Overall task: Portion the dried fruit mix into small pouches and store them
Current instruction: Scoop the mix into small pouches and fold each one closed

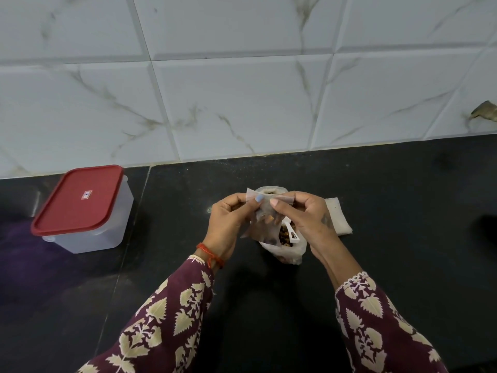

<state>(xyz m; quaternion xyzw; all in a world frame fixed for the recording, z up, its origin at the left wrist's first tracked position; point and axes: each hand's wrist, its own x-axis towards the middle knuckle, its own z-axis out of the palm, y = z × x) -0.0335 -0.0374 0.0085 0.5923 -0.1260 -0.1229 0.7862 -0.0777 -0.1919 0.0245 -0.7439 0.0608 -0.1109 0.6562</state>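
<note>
Nearest: maroon leaf-print sleeves, cut off at bottom edge. Left hand and right hand raised over black stone counter, thumbs and fingertips pinching top edge of small translucent pouch holding brown pieces; pouch upright, mouth toward wall, lower half partly hidden by hands. Beneath, white plastic bag of dried fruit mix, half covered, white scoop inside. Flat stack of empty white pouches just right. Well left, frosted rectangular container with red lid, closed.
</note>
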